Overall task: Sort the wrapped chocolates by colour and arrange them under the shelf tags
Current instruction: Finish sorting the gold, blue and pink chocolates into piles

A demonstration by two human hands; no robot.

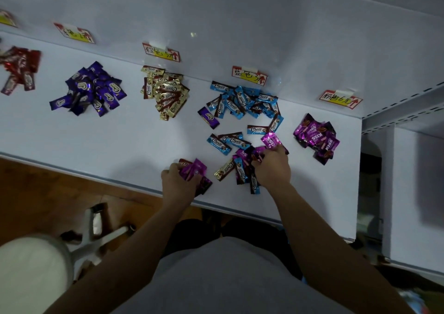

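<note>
Chocolates (242, 100) in 5 colour piles along shelf's (120, 133) back edge under tags (249, 75); unsorted mix (240, 169) near front edge. Left hand (177, 184) clamped on pink ones (192, 169), right hand (274, 169) gripping mix.

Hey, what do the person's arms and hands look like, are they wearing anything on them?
The left forearm and right forearm are bare, with no sleeves in view. The left hand and right hand wear no gloves, and no watch, ring or bracelet shows. The top is grey.
</note>
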